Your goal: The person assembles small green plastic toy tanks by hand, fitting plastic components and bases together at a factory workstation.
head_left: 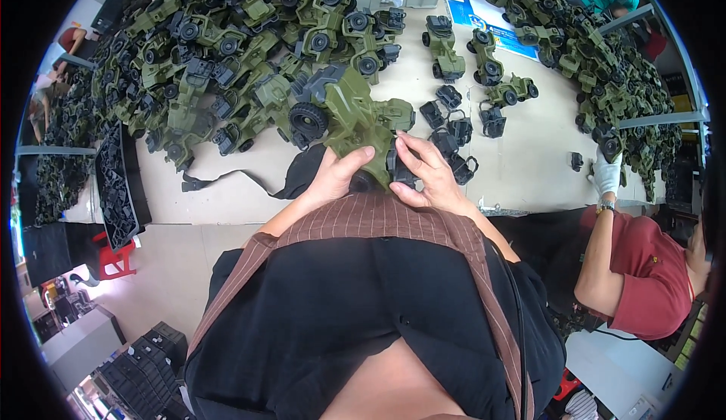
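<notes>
Right now we are holding a green toy truck (355, 117) above the near edge of the table (522, 170), close against our chest; our left hand (336, 174) is cupping it from below, thumb lying along its side, fingers clamped on the body; our right hand (427, 170) is bending in from the other side, its fingers closed on a small dark plastic part (399, 169) and pressing it against the truck's end. The truck is hard moulded plastic, olive green, boxy, with a black ribbed wheel (308, 119) and grey fittings; the part is matte and dark grey. More loose dark parts (452, 129) are lying just beyond our right hand; a big heap of green toy trucks (227, 49) is crowding the table's far left, another heap (605, 57) the far right; a black strap (242, 182) is trailing across the pale tabletop. At our right another person in a red shirt (643, 269) is reaching in with a white-gloved hand (606, 172).
</notes>
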The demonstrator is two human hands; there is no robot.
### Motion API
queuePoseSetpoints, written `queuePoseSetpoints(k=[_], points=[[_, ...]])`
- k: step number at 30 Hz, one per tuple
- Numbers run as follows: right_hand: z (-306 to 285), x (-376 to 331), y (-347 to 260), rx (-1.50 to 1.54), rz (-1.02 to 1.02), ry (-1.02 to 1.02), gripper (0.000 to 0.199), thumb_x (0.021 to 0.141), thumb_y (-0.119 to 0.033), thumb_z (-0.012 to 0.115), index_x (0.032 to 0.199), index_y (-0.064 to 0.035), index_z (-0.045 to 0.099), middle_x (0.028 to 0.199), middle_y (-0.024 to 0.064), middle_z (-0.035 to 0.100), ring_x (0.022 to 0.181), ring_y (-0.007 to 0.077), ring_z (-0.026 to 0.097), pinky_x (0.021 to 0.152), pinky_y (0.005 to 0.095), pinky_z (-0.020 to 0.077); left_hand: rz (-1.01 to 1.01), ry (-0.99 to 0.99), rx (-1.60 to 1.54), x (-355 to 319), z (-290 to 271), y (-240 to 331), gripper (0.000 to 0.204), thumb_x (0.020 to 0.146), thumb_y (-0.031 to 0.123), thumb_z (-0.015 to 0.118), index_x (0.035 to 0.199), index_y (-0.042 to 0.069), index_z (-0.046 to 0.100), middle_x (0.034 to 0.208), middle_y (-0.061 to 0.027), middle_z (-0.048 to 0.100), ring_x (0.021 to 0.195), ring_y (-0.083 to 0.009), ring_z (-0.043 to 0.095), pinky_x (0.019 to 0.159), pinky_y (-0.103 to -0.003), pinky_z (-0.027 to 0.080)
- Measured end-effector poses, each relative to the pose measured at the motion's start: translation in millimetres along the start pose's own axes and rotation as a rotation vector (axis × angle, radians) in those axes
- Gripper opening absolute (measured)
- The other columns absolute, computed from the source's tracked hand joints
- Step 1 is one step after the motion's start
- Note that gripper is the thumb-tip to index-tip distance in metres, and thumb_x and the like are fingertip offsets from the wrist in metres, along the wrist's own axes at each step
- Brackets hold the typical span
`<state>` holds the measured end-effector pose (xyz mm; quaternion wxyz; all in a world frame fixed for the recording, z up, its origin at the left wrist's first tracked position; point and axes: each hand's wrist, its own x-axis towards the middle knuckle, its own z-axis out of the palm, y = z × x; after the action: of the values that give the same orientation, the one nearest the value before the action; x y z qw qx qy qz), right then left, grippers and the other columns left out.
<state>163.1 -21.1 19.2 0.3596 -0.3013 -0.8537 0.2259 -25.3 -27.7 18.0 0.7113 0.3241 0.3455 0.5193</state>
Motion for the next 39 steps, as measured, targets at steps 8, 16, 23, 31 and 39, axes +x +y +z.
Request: queuePoseSetpoints(k=[8, 16, 23, 31, 39], points=[[7, -12, 2, 0.093, 0.129, -0.087, 0.063, 0.07, -0.016, 0.068, 0.126, -0.0101, 0.041, 0.121, 0.0156, 0.042, 0.108, 0.0291, 0.046, 0.089, 0.0333, 0.0377, 0.015, -0.104, 0.202, 1, -8, -4, 0.037, 0.08, 0.015, 0.052, 0.113, 0.0, 0.044, 0.104, -0.0068, 0.052, 0.094, -0.0134, 0.05, 0.082, -0.027, 0.039], [-21, 26, -1, 0.99, 0.811, 0.102, 0.036, 0.086, -0.014, 0.047, 0.118, 0.0009, 0.046, 0.113, 0.0078, 0.052, 0.103, 0.0121, 0.046, 0.09, 0.0246, 0.0341, 0.033, -0.251, 0.432, 0, -1, 35, 0.092, 0.073, 0.018, 0.066, 0.137, 0.014, -0.001, 0.134, -0.0172, 0.018, 0.114, -0.0279, 0.039, 0.066, -0.028, 0.052], [-15, 20, -5, 1.096, 0.959, 0.067, 0.045, 0.09, -0.031, 0.035, 0.109, 0.0056, 0.051, 0.105, 0.0133, 0.056, 0.094, 0.0152, 0.053, 0.084, 0.0265, 0.04, 0.399, -0.23, 1.365, -2, 1, 41, 0.097, 0.043, 0.033, 0.083, 0.119, 0.005, 0.031, 0.119, -0.0197, 0.033, 0.115, -0.0368, 0.035, 0.095, -0.044, 0.033], [20, 5, 14, 1.177, 0.932, 0.256, 0.051, 0.089, -0.035, 0.029, 0.1, 0.0071, 0.056, 0.094, 0.013, 0.06, 0.085, 0.0151, 0.056, 0.081, 0.0262, 0.041, 0.685, -0.334, 1.202, 10, -4, 21, 0.089, 0.038, 0.027, 0.084, 0.11, 0.005, 0.036, 0.11, -0.018, 0.043, 0.102, -0.0343, 0.043, 0.088, -0.046, 0.033], [24, 6, 5, 1.147, 0.909, 0.281, 0.046, 0.088, -0.029, 0.029, 0.096, 0.007, 0.057, 0.092, 0.0122, 0.061, 0.084, 0.0152, 0.055, 0.08, 0.0262, 0.0405, 0.643, -0.269, 1.149, 5, -7, 10, 0.081, 0.038, 0.023, 0.083, 0.104, 0.008, 0.038, 0.108, -0.0153, 0.045, 0.101, -0.0313, 0.045, 0.085, -0.043, 0.034]])
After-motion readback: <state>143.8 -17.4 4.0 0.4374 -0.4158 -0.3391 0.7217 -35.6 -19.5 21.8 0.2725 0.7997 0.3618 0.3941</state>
